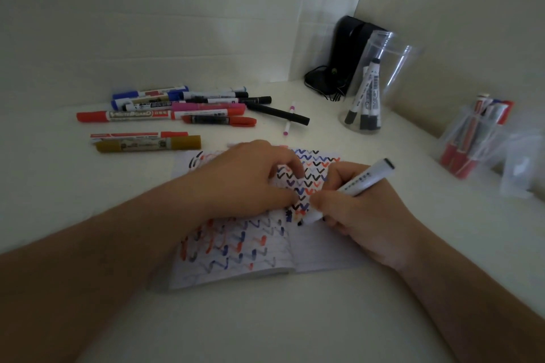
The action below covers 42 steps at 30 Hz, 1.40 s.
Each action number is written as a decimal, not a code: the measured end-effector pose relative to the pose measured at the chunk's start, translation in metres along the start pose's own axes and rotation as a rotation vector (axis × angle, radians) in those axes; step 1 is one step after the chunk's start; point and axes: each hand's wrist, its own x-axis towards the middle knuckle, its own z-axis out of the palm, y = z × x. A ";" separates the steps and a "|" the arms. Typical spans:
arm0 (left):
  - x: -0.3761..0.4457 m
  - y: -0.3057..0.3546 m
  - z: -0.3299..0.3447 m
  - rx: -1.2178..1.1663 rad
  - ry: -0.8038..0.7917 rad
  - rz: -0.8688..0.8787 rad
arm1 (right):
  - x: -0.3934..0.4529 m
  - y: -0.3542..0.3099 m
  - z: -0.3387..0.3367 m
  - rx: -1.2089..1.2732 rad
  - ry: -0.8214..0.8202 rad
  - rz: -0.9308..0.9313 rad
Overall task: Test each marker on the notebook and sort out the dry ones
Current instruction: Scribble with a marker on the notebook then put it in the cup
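Testing a black-tipped marker on the notebook

Head view: the right hand (362, 215) pinches a white whiteboard marker (354, 188), tip on the notebook (321, 247) lying on the counter (295, 318). The left hand (247, 180) lies on the page, fingers (290, 166) loosely curled and holding nothing, probably steadying it. Loose markers (177, 109) lie behind; others stand in a clear cup (380, 79).

R hand (368, 215) grips white marker (358, 186), tip on notebook (309, 253) w/ coloured zigzags. L hand (247, 180) presses page flat. Loose markers (177, 110) lie beyond; clear cup (380, 79) holds more at right.
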 end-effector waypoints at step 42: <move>-0.016 0.022 0.003 -0.415 0.341 0.212 | -0.005 -0.009 -0.023 0.343 0.049 -0.170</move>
